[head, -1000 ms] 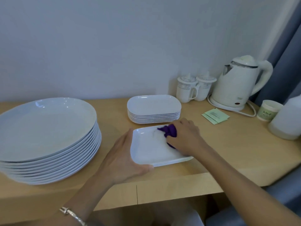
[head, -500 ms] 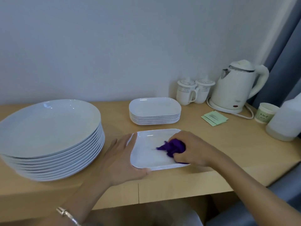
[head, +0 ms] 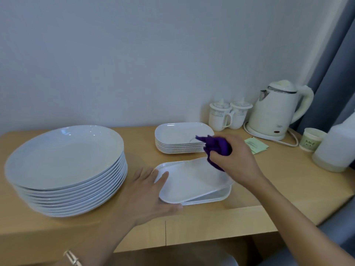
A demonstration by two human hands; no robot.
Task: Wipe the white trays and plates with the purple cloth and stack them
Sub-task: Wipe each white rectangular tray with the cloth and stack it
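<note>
left hand clasps the white tray by its corner; right hand clutches purple cloth.

A crumpled purple cloth hangs above a white rectangular tray lying askew on a second tray; stacked white trays behind, stacked round white plates left

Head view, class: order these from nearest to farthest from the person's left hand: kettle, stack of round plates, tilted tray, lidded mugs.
1. Tilted tray: held by the left hand at its left edge.
2. Stack of round plates: just left of the hand.
3. Lidded mugs: back right, by the wall.
4. Kettle: farther right, beyond the mugs.
</note>
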